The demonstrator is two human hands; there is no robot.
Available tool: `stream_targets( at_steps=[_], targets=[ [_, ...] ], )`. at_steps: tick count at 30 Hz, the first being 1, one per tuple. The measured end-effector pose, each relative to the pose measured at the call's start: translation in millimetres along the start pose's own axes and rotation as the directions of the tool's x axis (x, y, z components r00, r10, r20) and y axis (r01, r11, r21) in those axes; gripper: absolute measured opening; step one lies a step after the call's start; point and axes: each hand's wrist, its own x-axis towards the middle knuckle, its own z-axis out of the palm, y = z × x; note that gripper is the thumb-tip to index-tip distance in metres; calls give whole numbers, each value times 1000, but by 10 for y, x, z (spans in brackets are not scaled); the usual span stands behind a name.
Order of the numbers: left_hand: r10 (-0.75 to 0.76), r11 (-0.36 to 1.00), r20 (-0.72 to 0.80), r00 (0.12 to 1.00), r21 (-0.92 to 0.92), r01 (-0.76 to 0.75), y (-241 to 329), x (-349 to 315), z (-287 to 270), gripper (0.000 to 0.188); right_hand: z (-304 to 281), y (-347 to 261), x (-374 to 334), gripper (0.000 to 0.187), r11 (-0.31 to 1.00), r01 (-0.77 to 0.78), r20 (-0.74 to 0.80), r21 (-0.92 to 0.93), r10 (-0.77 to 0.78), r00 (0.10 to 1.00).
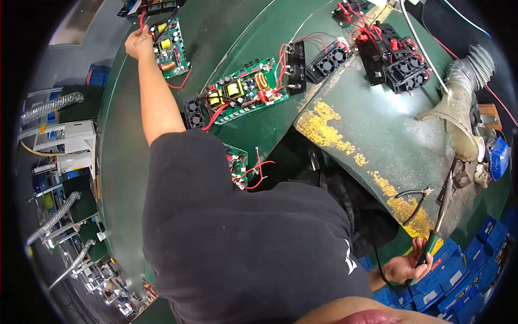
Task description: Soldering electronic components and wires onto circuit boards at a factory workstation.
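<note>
My left hand [139,44] reaches out to the far left, its fingers pinched on a red wire [142,20]. Right beside it lies a green circuit board [174,47] with yellow transformers and a copper coil. A black fan part [156,8] sits just beyond my fingers. At the lower right, my right hand [408,267] is closed around the green handle of a soldering iron [430,249]. The iron's metal shaft points away from me, its far end near a small dark stand [462,175] on the bench.
Another circuit board [240,92] with fans lies mid-bench, and a partly hidden board [236,162] is nearer me. Black fan units [399,67] stand at the back right, by an exhaust funnel [458,119]. Cutting pliers [415,202] lie near the worn bench edge; blue bins [442,275] stand below.
</note>
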Motion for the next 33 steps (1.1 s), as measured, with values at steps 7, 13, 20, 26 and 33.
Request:
stream_targets(
  at_steps=[7,13,20,26,33],
  targets=[
    [-72,997,302,951,2,75,-352,-6,816,37,129,-87,-72,42,999,-9,25,-32,10,1000],
    [-75,971,401,913,236,-24,-340,-59,907,25,-13,-12,-132,42,1000,-30,-12,6,31,999],
    [165,974,924,346,-97,-207,444,-1059,-766,36,25,54,-88,43,999,-46,34,-10,47,998],
    [189,959,970,152,-149,-239,506,-1603,-2261,28,-57,241,37,45,986,-33,126,165,12,992],
    [235,949,886,399,-120,-293,345,-2520,-3274,20,-49,310,98,45,954,-95,280,284,12,960]
  ],
)
